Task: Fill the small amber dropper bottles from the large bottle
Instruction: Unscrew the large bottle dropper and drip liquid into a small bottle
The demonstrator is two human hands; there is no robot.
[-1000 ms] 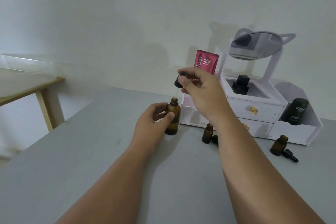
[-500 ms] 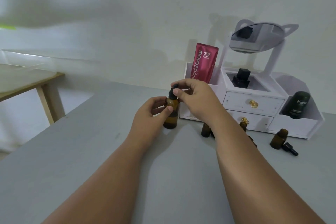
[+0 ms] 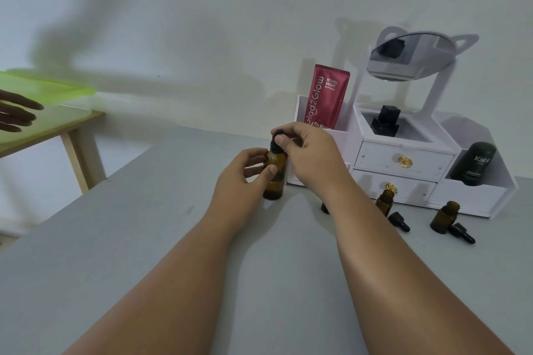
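Far left edge: another person's hand [image 3: 16, 114], fingers extended, above a wooden side table [image 3: 66, 124] under a green translucent sheet [image 3: 49, 85]

Main surface: grey table [image 3: 144, 239], running from the lower left to the right edge

Centre-left: left hand [image 3: 242, 179], fingers and thumb wrapped around the body of the large amber bottle [image 3: 274, 173]; the bottle stands upright on the grey table, just in front of the left end of the organizer

Centre: right hand [image 3: 308, 153], thumb and fingertips pinched on the black dropper cap [image 3: 277, 141], which sits on the large bottle's neck; whether it is screwed tight cannot be told

Behind, right of centre: white cosmetic organizer [image 3: 403, 158] with two drawers and gold knobs; red Glad2Glow pouch [image 3: 327, 96] standing in its left compartment; black square bottle [image 3: 386, 122] in the top middle tray; tilted round mirror [image 3: 409, 56] on a cat-ear frame above; dark Kahf bottle [image 3: 474, 163] leaning in the right compartment

In front of the organizer, right:
- small amber bottle [image 3: 385, 202], uncapped, upright, with a black dropper cap [image 3: 399, 221] lying just beside it
- second small amber bottle [image 3: 445, 216], uncapped, upright, with a black dropper [image 3: 461, 233] lying at its base
- a further dark item [image 3: 325, 207], mostly hidden by the right forearm, not identifiable
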